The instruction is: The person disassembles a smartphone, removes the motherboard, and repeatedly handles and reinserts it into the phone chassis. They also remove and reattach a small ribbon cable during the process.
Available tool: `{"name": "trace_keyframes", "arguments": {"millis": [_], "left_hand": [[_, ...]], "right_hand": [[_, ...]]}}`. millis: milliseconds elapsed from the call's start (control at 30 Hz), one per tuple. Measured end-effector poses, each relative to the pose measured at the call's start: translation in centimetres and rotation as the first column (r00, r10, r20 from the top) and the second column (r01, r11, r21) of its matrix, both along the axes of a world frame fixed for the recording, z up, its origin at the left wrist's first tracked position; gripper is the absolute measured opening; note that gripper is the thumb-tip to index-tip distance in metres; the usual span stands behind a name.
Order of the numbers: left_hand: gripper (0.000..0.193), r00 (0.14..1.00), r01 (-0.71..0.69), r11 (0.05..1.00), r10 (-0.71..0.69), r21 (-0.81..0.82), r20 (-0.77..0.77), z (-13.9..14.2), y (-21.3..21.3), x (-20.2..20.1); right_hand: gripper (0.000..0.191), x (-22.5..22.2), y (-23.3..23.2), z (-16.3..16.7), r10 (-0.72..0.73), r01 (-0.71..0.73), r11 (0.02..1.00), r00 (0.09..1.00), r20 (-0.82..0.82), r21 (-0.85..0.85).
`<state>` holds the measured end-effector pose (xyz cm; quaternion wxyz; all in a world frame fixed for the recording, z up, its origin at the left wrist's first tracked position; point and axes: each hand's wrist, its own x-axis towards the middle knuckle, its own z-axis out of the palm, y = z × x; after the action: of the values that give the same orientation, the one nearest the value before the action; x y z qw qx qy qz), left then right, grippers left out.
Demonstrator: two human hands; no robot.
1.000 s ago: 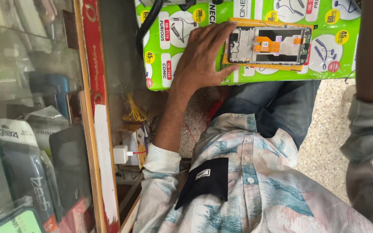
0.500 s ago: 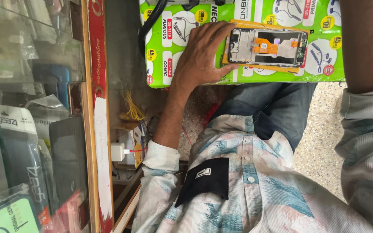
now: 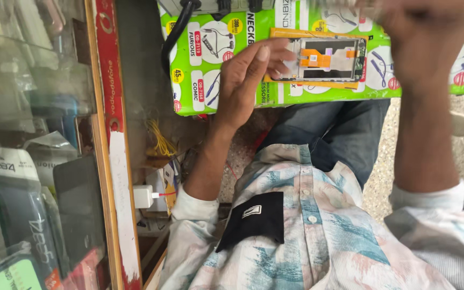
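Orange flex ribbon shows inside the opened phone frame [image 3: 326, 59]: thin, light, fragile. Left hand [image 3: 248, 80] rests spread fingers on its edge; right hand [image 3: 430, 32] blurred, grip unclear.

Green printed box [image 3: 232, 75] across the lap as work surface, opened phone frame [image 3: 328, 59] lying flat on it

The location is a small phone repair and accessory shop, indicated by a glass display counter [image 3: 28, 161] of packaged accessories at left, a green printed accessory box [image 3: 216, 59], and an opened smartphone frame [image 3: 326, 59] far.
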<state>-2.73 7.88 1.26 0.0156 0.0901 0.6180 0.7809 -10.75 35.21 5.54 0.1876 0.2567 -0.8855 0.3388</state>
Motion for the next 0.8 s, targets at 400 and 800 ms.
{"name": "trace_keyframes", "arguments": {"millis": [400,800], "left_hand": [[0.023,0.975,0.025,0.959,-0.086,0.282,0.206,-6.2,5.9,1.7],[0.045,0.989,-0.122,0.984,0.132,-0.131,0.063,-5.7,4.7,2.9]], "right_hand": [[0.012,9.1,-1.1,-6.5,0.035,0.287,0.678,0.907,0.421,-0.677],[0.014,4.3,0.5,-6.0,0.293,0.286,0.753,0.661,0.691,-0.593]]}}
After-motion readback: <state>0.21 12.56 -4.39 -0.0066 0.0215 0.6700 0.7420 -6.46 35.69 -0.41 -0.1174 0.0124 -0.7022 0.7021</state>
